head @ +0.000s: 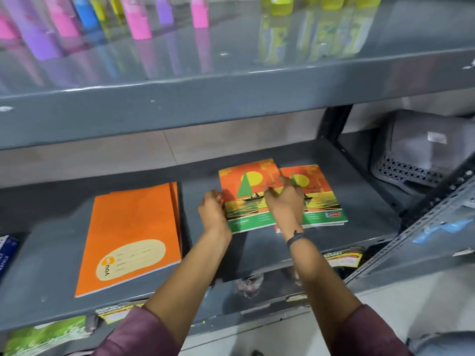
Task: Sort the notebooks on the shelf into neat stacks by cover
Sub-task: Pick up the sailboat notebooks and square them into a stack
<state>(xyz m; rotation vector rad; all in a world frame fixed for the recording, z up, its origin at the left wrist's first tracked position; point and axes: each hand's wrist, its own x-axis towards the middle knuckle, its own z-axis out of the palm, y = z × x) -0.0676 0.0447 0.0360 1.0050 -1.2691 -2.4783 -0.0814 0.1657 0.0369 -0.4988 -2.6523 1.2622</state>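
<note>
On the grey middle shelf [270,250] lies a stack of plain orange notebooks [128,235] at the left. To the right lie notebooks with a sunset-and-boat cover: one on top [246,194], tilted and shifted left, and another [321,199] under it at the right. My left hand [213,209] grips the left edge of the top sunset notebook. My right hand [284,201] hovers over the middle of these notebooks, fingers spread and slightly curled, blurred; whether it touches the cover I cannot tell.
The shelf above [231,73] carries pink, purple, blue and yellow bottles [138,19]. A grey perforated basket [424,155] sits at the right behind a slotted metal upright [437,217]. A blue box [6,250] is at the left edge. Packets lie on the lower shelf [43,335].
</note>
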